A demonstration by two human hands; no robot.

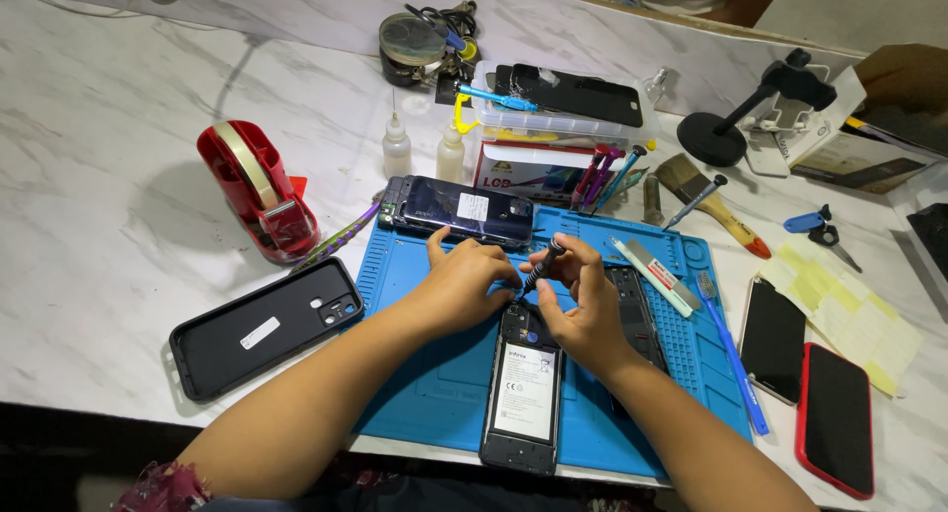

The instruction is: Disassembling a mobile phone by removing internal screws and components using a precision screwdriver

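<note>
I see the opened phone [523,389] lying back-up w/ its battery showing, on the blue mat [434,374] in the middle of the surface [109,216]. My right hand [585,310] is over the phone's top end, fingers pinched round a small screwdriver [542,266], tip angled down toward the phone's upper edge. My left hand [464,285] rests curled at the phone's top-left, fingertips pressed down by the tip; can't tell if it grips anything.

Rel. to the phone: second dark phone body [459,211] lies crosswise just past its top end, at the mat's far edge. Black phone case [265,326] well to the left, off the mat. Red tape dispenser [259,191] farther left & back. Blue-handled tool [733,359] to the right along the mat's edge; red-rimmed phone [837,418] further right, screen up. Clear box [563,112] of parts sits behind, two small dropper bottles [397,147] beside it.
</note>
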